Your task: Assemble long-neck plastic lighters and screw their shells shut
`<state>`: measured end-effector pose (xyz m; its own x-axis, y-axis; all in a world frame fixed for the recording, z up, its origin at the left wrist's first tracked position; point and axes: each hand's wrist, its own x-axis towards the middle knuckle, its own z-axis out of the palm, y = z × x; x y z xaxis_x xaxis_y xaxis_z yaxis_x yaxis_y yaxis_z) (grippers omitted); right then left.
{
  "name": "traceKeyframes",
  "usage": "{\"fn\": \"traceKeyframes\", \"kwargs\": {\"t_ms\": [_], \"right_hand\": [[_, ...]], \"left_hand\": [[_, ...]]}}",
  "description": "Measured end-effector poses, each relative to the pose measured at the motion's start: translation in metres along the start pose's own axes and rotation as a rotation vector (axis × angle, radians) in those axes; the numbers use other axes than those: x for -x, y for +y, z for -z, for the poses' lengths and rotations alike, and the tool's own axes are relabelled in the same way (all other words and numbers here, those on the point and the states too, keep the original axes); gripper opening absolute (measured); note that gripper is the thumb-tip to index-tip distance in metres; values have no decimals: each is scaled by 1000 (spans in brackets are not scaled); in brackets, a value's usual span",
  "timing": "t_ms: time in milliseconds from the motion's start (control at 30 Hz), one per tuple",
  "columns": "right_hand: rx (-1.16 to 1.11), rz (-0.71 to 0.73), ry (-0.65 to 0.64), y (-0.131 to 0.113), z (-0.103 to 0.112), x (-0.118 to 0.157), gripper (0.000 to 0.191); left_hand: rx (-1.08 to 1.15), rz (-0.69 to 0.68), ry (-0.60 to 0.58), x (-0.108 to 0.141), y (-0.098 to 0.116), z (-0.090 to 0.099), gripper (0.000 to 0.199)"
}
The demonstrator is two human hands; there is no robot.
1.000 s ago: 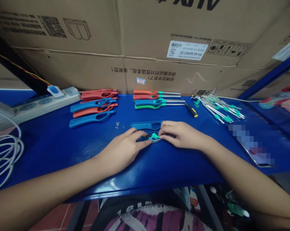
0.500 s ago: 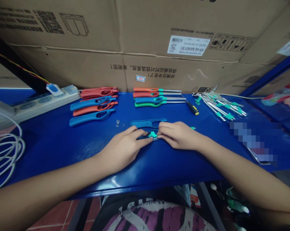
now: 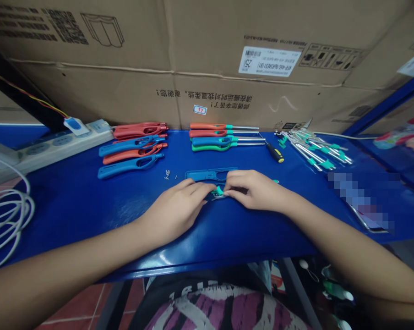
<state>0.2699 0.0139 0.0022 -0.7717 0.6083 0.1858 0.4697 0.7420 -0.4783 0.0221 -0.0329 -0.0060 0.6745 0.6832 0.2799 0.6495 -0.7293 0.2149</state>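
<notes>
Brown cardboard (image 3: 207, 41), creased along a fold, walls the far side of a glossy blue desk (image 3: 121, 206). Its print stands upside down: a line of Chinese thanking the porter, a curtain-like drawing, and a white label (image 3: 269, 61) reading "KFR-46G" and "25". At far left lie a pale power strip (image 3: 47, 145) and a coiled white cable (image 3: 24, 206), then smooth plastic handles (image 3: 131, 167) in red, blue and orange. Far centre, four finished-looking lighters (image 3: 210, 140) carry slim metal barrels; right of them are a black-and-yellow screwdriver (image 3: 275, 152) and a heap of shiny tubes with green fittings (image 3: 318, 153). Small metal screws (image 3: 167, 174) sit left of an open blue half-shell (image 3: 202, 176), just beyond the hands. Near centre, a little green piece (image 3: 220, 190) lies between them. The left hand (image 3: 179, 206) has bent fingers, their tips by its left edge; the right hand (image 3: 257, 190) is nearly closed, thumb and finger meeting at its right edge. Whether either actually grips it cannot be told.
</notes>
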Motion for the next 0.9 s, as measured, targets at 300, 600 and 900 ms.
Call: {"fn": "traceKeyframes", "kwargs": {"t_ms": [300,600,900], "right_hand": [[-174,-54,35,7,-2,-1,9],[-133,29,58,8,-1,-1,13],[-185,-62,33,7,0,-2,13]], "left_hand": [[14,80,-113,-2,1,3,29],[-11,65,-116,-2,0,3,31],[122,81,-47,-3,-2,0,32]]}}
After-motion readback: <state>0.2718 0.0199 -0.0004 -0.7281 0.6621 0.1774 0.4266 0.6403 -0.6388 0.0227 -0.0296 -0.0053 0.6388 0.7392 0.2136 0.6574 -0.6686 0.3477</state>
